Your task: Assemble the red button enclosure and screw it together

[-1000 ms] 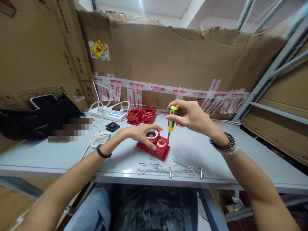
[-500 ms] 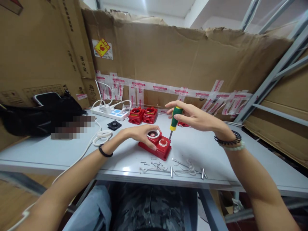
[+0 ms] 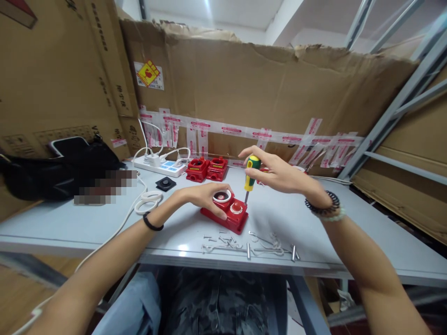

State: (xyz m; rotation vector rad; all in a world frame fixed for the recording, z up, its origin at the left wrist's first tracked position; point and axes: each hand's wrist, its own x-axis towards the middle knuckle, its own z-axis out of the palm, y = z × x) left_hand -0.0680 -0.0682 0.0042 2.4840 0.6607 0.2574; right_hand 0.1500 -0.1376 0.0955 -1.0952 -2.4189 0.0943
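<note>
My left hand (image 3: 208,197) is closed around the left end of a red housing (image 3: 239,225) lying on the table. That housing carries a white-ringed round opening (image 3: 222,196) and a red dome-shaped button (image 3: 237,207). In my right hand (image 3: 272,170) is a screwdriver (image 3: 252,173) with a green and yellow handle, its fingers around the grip. The shaft points down, and its tip meets the housing's far right corner. Whether a screw sits under the tip is too small to tell. Loose screws (image 3: 225,239) lie just in front of the housing.
Metal rods with white cord (image 3: 274,244) lie along the near table edge. Two red housings (image 3: 206,169) stand at the back, beside a white power strip (image 3: 160,164). A black square part (image 3: 165,183) and coiled white cable (image 3: 148,201) are left. Cardboard (image 3: 244,88) walls the back.
The screwdriver handle has turned in my right hand, showing more yellow, and the hand has shifted slightly left and down. My left hand and the housing stay put.
</note>
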